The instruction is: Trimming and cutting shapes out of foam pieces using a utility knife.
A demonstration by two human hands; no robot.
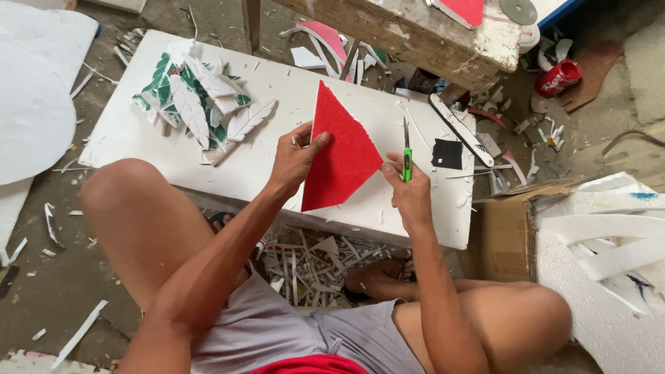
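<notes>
Left hand (294, 158) grips one red triangle (339, 152); right hand (409, 190) clenched around one green cutter (406, 161); one white board (277, 118) beneath.

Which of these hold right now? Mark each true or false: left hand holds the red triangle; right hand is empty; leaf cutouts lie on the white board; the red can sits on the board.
1. The left hand holds the red triangle. True.
2. The right hand is empty. False: it grips a green cutter.
3. Leaf cutouts lie on the white board. True.
4. The red can sits on the board. False: it lies on the floor beyond it.
</notes>
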